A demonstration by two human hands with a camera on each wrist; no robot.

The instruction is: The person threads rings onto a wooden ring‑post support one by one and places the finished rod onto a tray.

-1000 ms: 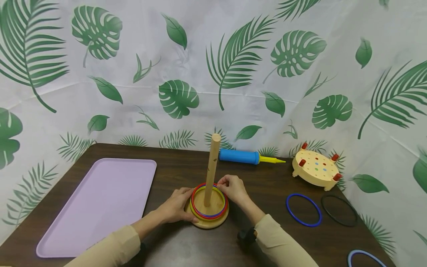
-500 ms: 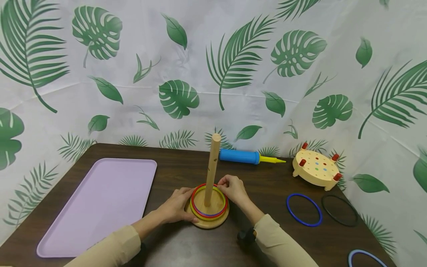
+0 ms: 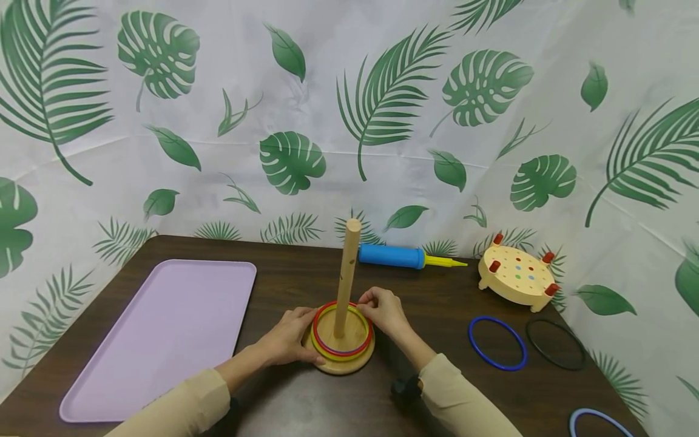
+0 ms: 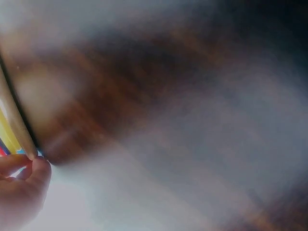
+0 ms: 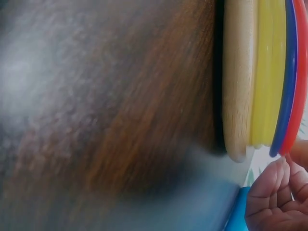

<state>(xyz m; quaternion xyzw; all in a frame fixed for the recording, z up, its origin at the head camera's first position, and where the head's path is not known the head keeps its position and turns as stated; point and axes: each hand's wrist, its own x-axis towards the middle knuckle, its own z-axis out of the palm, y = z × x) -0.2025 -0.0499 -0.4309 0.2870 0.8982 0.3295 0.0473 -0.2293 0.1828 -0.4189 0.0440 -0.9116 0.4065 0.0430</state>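
Observation:
A wooden peg stand [image 3: 349, 267] stands upright at mid-table, with a round base. Stacked around its post are yellow rings [image 5: 269, 72], a blue ring [image 5: 287, 82] and a red ring [image 5: 300, 82] on top. My left hand [image 3: 289, 337] grips the left side of the base, thumb at the front and fingers behind. In the left wrist view its fingertips are right at the base's edge. My right hand [image 3: 383, 309] pinches the red ring's far right edge between thumb and fingers, as the right wrist view shows.
Left lies a lilac tray [image 3: 164, 328]. A blue hand pump [image 3: 390, 255] with a yellow nozzle lies behind the stand. To the right are a cream pegged board [image 3: 519, 273], another blue ring [image 3: 520, 343], a black ring [image 3: 551, 361] and a light blue ring [image 3: 595, 413].
The red ring has shifted very slightly away over the stack, and less of the blue ring shows inside it. Both hands keep their places.

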